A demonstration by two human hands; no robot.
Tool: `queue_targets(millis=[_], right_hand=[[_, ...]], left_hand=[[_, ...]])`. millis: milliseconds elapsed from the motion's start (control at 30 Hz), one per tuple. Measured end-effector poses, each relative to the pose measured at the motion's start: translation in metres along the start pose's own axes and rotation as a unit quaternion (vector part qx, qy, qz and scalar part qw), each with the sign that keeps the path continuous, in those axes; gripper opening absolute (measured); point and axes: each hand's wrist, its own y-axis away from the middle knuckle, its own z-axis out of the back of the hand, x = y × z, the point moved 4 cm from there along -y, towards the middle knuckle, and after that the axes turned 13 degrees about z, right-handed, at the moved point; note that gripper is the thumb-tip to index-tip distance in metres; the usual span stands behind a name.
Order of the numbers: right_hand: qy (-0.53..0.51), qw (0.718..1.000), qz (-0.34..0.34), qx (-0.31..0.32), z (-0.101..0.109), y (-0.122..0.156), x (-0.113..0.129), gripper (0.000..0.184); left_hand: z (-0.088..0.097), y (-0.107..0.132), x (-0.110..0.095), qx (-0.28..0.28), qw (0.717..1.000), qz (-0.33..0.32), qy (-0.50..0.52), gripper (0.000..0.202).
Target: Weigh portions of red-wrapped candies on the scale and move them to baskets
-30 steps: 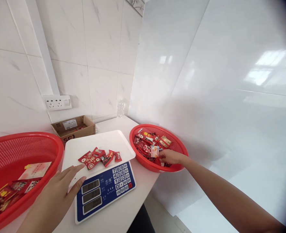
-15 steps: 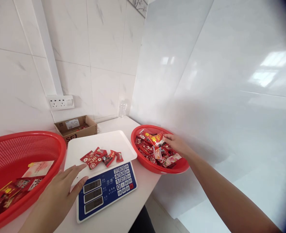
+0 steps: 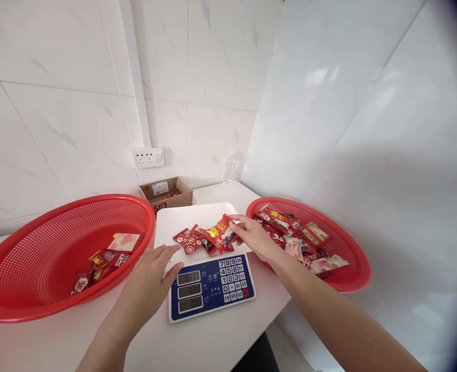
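Note:
My right hand (image 3: 251, 235) pinches a red and yellow snack packet (image 3: 219, 232) over the white pan (image 3: 174, 217) of a digital scale. Under and beside that packet lie several small red packets (image 3: 188, 241) on the pan. My left hand (image 3: 156, 274) hovers at the scale's left front corner, fingers spread, holding nothing. The blue keypad panel (image 3: 213, 292) of the scale faces me; its display digits are faint. To the right, a red basket (image 3: 360, 268) holds many mixed packets, partly hidden by my right forearm.
A larger red basket (image 3: 27, 227) on the left has several packets at its bottom right. Behind the scale stand an open cardboard box (image 3: 174, 196) and a clear plastic bottle (image 3: 230, 169). White walls border the table (image 3: 143, 330) behind and to the right; a socket (image 3: 148, 157) is on the back wall.
My right hand has moved left from the right basket to the scale pan, bringing the red and yellow packet. The view has turned left; my left hand stays by the scale.

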Motion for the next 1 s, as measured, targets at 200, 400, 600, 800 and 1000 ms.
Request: queue_targets(millis=[200,400,600,800,1000], right_hand=[[0.084,0.996,-0.002,0.001,-0.015,-0.026,-0.01,0.039],[0.225,0.973,0.054,0.015,-0.01,-0.012,-0.008,0.037],[0.195,0.961,0.147,0.131,-0.025,0.01,0.0,0.033],[0.145,0.981,0.125,-0.037,0.009,0.048,0.0,0.034],[0.192,0.964,0.072,-0.17,0.03,0.123,-0.036,0.03]], left_hand=[[-0.001,-0.001,0.003,-0.004,1.0,-0.003,0.004,0.046],[-0.002,-0.002,0.005,0.005,1.0,0.002,0.02,0.046],[-0.002,0.0,0.004,0.004,1.0,-0.002,0.024,0.046],[0.004,-0.004,0.007,-0.03,0.999,0.005,0.029,0.042],[0.037,0.019,-0.005,-0.222,0.966,0.013,0.132,0.028]])
